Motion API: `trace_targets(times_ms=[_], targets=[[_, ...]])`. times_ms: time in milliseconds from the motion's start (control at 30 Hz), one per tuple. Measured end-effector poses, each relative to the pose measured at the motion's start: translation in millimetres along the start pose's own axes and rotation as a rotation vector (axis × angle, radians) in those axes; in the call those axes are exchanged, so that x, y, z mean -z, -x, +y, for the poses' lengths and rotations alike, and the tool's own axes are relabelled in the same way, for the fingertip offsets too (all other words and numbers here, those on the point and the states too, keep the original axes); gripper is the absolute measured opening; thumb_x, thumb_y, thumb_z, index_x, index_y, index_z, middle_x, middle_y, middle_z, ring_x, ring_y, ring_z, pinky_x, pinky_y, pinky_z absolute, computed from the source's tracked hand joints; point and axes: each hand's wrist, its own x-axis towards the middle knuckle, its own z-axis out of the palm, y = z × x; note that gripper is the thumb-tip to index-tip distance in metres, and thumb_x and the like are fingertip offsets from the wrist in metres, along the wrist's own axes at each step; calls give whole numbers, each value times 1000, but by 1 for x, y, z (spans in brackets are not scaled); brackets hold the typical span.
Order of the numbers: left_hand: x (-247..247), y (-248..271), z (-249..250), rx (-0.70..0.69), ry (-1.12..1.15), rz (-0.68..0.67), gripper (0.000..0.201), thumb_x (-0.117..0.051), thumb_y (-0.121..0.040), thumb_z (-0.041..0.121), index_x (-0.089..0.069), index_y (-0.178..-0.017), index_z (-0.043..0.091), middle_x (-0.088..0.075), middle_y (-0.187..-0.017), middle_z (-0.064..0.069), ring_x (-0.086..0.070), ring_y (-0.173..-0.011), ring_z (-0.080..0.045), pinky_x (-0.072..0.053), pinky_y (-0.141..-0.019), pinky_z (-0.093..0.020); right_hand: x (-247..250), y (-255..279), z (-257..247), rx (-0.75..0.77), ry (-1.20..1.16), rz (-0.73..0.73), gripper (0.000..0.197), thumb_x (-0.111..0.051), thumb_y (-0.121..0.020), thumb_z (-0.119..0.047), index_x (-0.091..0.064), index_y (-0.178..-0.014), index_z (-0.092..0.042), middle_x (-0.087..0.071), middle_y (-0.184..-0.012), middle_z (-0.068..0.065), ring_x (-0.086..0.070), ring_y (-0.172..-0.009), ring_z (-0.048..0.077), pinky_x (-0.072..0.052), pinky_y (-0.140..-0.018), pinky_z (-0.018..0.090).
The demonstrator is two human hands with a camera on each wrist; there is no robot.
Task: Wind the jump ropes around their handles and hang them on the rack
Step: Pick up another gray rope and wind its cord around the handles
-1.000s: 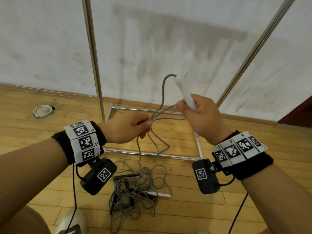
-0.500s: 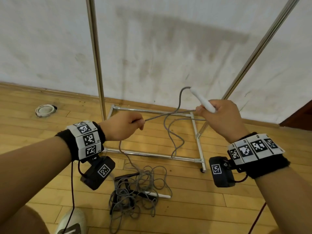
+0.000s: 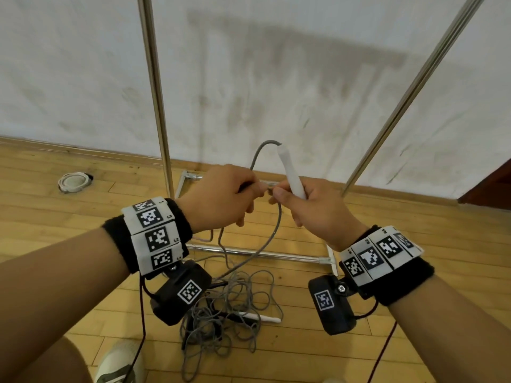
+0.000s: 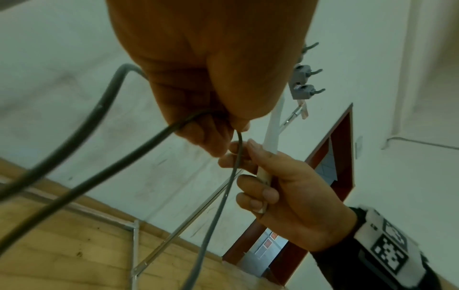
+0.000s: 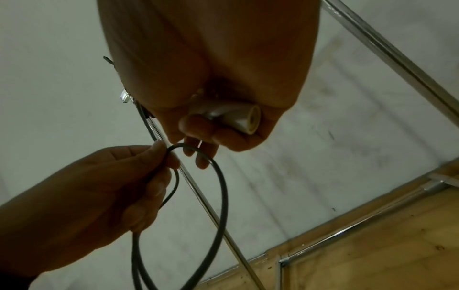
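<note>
My right hand (image 3: 304, 200) grips a white jump-rope handle (image 3: 291, 172) that points up and away; its butt end (image 5: 246, 119) shows under the palm in the right wrist view. A grey rope (image 3: 260, 153) leaves the handle's tip, arcs left and runs down into my left hand (image 3: 229, 197), which pinches a loop of it (image 5: 213, 180) right beside the right hand's fingers. From there the rope drops to a tangled grey pile (image 3: 229, 308) on the floor, where a second white handle (image 3: 260, 317) lies. Both hands are held in front of the metal rack (image 3: 154, 78).
The rack's base bars (image 3: 262, 254) lie on the wooden floor behind the pile, its second upright (image 3: 414, 81) leaning at the right. Grey hooks (image 4: 304, 78) sit high on the rack. A coiled white ring (image 3: 73, 182) lies at far left. My shoe (image 3: 119, 363) is near the pile.
The hands, pulled apart half a second ago with rope stretched between them, have come back together. The handle is raised more upright again.
</note>
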Motion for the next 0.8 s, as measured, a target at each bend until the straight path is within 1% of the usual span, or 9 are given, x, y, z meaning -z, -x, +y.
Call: trace_targets(times_ms=[133, 233, 333, 433, 567, 667, 700, 733, 800], targets=[[4, 3, -14, 50, 61, -107, 21, -51, -99, 37, -61, -86, 24, -70, -71, 7, -70, -65, -6, -60, -65, -35, 2, -3, -1, 25, 89, 4, 16, -63, -93, -29, -68, -85, -15, -63, -67, -2, -49, -52, 7, -42, -55, 26], [0, 8, -29, 91, 49, -245, 19, -49, -101, 30, -59, -87, 22, -71, -78, 4, -70, -76, -10, -58, -80, -45, 10, -8, -2, 71, 122, 78, 22, -63, -94, -28, -67, -84, -8, -55, -64, 1, -42, -50, 4, -37, -50, 18], [-5, 14, -43, 157, 45, -391, 25, -43, -103, 31, -60, -86, 22, -72, -84, 4, -68, -84, -14, -55, -86, -42, 22, -13, -3, 80, 108, 185, 19, -63, -93, -27, -68, -80, -13, -52, -60, -3, -41, -48, 2, -35, -46, 16], [-10, 19, -53, 197, -21, -478, 28, -40, -105, 32, -60, -88, 24, -71, -91, 7, -62, -83, -7, -47, -80, -26, 38, -19, -1, 72, 105, 312, 18, -65, -92, -27, -67, -74, -27, -56, -61, -7, -45, -48, 1, -36, -44, 12], [-10, 19, -62, 238, -98, -457, 28, -39, -105, 30, -60, -90, 21, -70, -93, 3, -61, -80, -8, -46, -75, -25, 54, -20, 4, 73, 106, 357, 21, -68, -90, -25, -68, -68, -29, -59, -56, -13, -45, -45, 0, -36, -42, 10], [-5, 14, -62, 251, -201, -350, 29, -40, -104, 33, -59, -84, 25, -66, -84, -1, -61, -75, -16, -49, -68, -29, 59, -18, 13, 37, 160, 336, 14, -72, -84, -24, -71, -70, -25, -67, -66, -5, -50, -52, 2, -41, -49, 14], [-4, 13, -61, 238, -200, -310, 30, -41, -104, 33, -59, -82, 25, -63, -79, 0, -60, -72, -12, -49, -65, -27, 60, -17, 16, 20, 192, 325, 10, -74, -81, -23, -72, -72, -25, -69, -73, -2, -52, -56, 2, -42, -53, 17], [-3, 11, -58, 218, -186, -274, 30, -41, -104, 32, -60, -82, 26, -60, -73, 3, -57, -63, -4, -47, -59, -20, 59, -16, 18, 12, 224, 315, 9, -76, -79, -21, -72, -74, -28, -69, -79, -4, -55, -60, 1, -42, -56, 19], [-2, 9, -49, 165, -164, -234, 29, -42, -104, 31, -64, -85, 24, -53, -61, 8, -50, -52, 4, -38, -50, -11, 55, -14, 21, -1, 244, 282, 12, -76, -78, -21, -72, -78, -32, -69, -83, -10, -60, -68, 0, -44, -59, 21]])
